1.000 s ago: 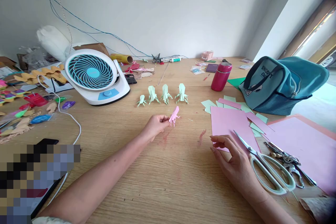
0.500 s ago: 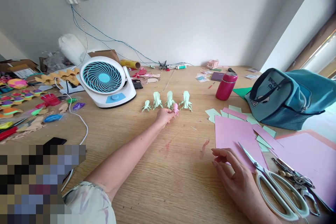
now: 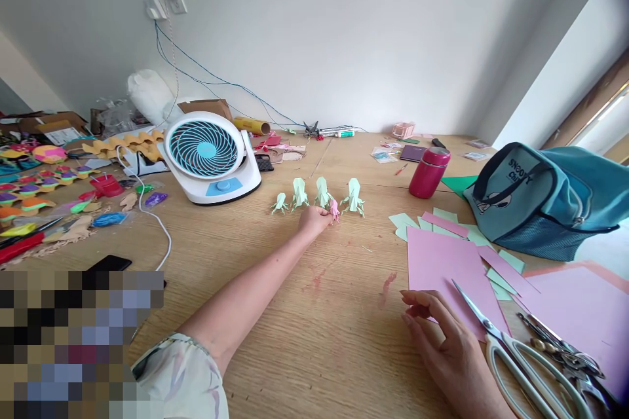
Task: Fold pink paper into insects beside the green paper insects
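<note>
My left hand [image 3: 315, 222] reaches far over the table and pinches a small pink folded-paper figure [image 3: 335, 210]. Just behind it stands a row of pale green folded-paper figures [image 3: 299, 194], the leftmost smaller than the others; one green figure [image 3: 353, 197] is to the right of the pink one. My right hand [image 3: 445, 340] rests at the lower right with fingers loosely curved and nothing between them. It lies beside the pink paper sheet [image 3: 437, 262] and the large white-handled scissors [image 3: 496, 334].
A white and blue fan [image 3: 216, 157] stands at the left. Further right are a red flask [image 3: 429, 172], a teal bag [image 3: 540, 203] and green paper pieces [image 3: 405, 222]. Colourful craft items [image 3: 63, 180] crowd the left, near a black phone [image 3: 111, 264] and a white cable [image 3: 160, 226].
The whole view has shifted slightly, so things appear lower and further right. My left hand still pinches the pink figure by the row; my right hand stays where it was.
</note>
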`<state>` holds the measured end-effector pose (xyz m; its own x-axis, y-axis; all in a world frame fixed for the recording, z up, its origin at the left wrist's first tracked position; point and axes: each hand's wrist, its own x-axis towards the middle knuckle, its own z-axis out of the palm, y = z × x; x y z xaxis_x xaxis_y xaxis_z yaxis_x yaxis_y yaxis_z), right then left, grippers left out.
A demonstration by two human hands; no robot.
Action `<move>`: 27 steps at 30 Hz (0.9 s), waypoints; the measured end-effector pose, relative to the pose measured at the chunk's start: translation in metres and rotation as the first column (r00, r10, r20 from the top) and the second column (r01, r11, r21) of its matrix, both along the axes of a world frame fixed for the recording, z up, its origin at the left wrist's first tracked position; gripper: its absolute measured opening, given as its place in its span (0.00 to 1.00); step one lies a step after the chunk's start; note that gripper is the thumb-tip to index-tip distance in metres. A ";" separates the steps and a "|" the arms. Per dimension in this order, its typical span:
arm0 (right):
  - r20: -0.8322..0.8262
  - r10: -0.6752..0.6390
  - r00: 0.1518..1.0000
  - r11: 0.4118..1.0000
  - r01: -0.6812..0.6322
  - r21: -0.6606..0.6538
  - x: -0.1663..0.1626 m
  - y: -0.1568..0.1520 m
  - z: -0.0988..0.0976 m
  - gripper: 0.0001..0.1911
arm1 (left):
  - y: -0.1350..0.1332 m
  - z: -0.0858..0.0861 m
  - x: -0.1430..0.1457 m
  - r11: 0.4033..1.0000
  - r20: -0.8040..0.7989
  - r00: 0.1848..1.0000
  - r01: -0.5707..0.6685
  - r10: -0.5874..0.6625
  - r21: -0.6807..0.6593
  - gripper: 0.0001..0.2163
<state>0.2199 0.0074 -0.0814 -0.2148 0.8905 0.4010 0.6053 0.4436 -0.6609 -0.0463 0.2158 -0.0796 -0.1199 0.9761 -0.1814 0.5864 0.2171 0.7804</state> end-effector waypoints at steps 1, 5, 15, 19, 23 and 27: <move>-0.002 0.001 1.000 1.000 -0.001 -0.002 0.000 0.000 0.000 0.09 | 0.000 -0.001 0.000 1.000 -0.006 1.000 0.008 -0.008 0.007 0.15; 0.001 -0.001 1.000 1.000 0.001 -0.022 -0.001 0.002 -0.001 0.10 | -0.003 -0.001 -0.001 0.999 -0.034 0.999 0.023 -0.022 0.028 0.15; -0.038 0.012 0.999 0.999 -0.014 -0.052 -0.002 0.000 -0.002 0.09 | -0.011 0.003 -0.004 0.998 -0.050 0.998 0.044 -0.042 0.047 0.15; -0.042 0.009 0.999 0.999 -0.011 -0.043 -0.002 0.001 -0.002 0.09 | -0.013 0.005 -0.005 0.995 -0.030 0.998 0.054 -0.052 0.078 0.16; -0.042 0.010 0.999 1.000 -0.011 -0.025 -0.003 0.001 0.002 0.08 | -0.024 0.005 -0.011 0.992 -0.025 0.999 0.043 -0.041 0.114 0.15; -0.035 0.005 0.999 1.000 -0.005 -0.001 -0.004 0.001 0.004 0.08 | -0.037 0.006 -0.019 0.989 -0.056 0.998 0.046 -0.039 0.142 0.15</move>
<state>0.2160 0.0082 -0.0774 -0.2054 0.8898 0.4075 0.5798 0.4461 -0.6818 -0.0651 0.1786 -0.0740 -0.0836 0.9959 -0.0340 0.6340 0.0795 0.7692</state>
